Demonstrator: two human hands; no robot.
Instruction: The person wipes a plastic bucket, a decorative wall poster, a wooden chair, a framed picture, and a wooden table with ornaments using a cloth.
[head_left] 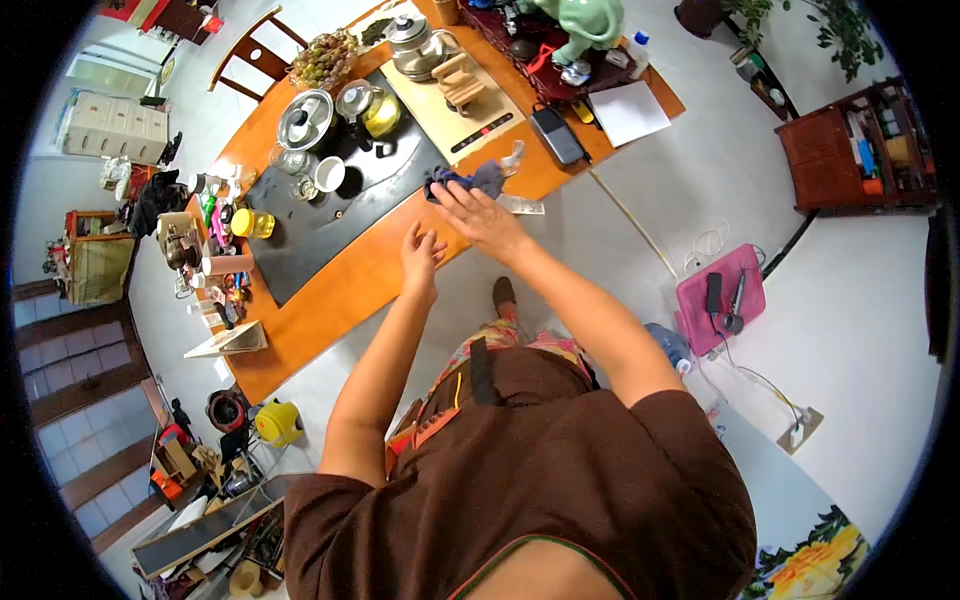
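Note:
A bunched dark blue and grey cloth (487,178) is at the near edge of the orange wooden table (350,262). My right hand (482,218) is on it, fingers laid over its near side, and the palm side is hidden. Left of that, my left hand (422,258) hovers by the table edge with loosely bent fingers apart, holding nothing. A clear plastic piece (513,158) and a white paper strip (522,205) are beside the cloth. Farther left, a white cup (329,174) stands on the dark mat (310,235).
A steel lidded pot (306,118), a glass teapot (380,115) and a yellow-lidded jar (252,223) stand on the table. A kettle (412,48) sits on a wooden board (475,128). At right are a black device (558,135) and white paper (630,112). A pink stool (722,300) stands behind.

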